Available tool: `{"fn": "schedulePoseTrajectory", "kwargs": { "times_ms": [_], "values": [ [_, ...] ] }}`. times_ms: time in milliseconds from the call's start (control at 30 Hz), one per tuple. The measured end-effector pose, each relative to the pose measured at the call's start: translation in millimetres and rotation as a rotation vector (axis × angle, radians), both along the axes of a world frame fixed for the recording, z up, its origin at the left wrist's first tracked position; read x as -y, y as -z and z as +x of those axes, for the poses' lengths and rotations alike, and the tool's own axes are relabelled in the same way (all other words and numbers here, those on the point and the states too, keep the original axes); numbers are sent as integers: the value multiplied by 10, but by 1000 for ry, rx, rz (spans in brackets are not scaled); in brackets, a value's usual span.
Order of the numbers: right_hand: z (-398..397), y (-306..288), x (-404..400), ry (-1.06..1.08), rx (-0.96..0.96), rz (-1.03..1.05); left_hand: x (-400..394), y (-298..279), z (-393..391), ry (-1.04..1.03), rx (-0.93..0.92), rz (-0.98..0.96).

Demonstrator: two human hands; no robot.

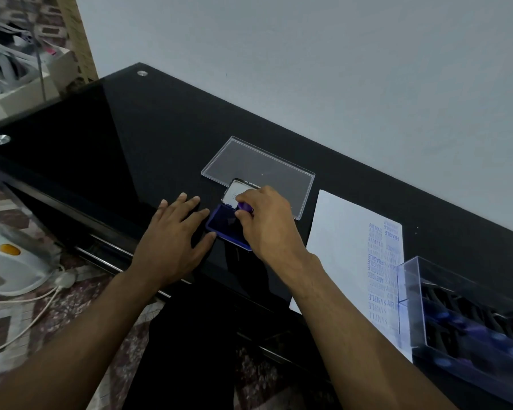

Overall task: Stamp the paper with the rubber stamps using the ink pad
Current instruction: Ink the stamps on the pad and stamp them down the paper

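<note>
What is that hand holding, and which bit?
The right hand pinches a purple rubber stamp by its handle, over the ink pad.

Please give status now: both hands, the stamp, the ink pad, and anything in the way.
Right hand pinches purple stamp over open ink pad. Left hand flat, steadying pad. Paper unobstructed.
</note>
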State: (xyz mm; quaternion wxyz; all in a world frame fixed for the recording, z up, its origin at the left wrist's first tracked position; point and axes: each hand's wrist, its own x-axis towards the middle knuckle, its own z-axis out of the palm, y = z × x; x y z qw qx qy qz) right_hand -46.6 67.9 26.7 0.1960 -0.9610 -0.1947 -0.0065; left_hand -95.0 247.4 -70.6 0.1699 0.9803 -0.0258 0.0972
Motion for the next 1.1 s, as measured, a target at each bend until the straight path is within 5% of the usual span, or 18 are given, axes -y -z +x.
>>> {"fn": "schedulePoseTrajectory", "kwargs": {
  "times_ms": [1100],
  "values": [
    [-35,-43,24,-62,64,13,3,49,10,-8,24,2]
  ]
}}
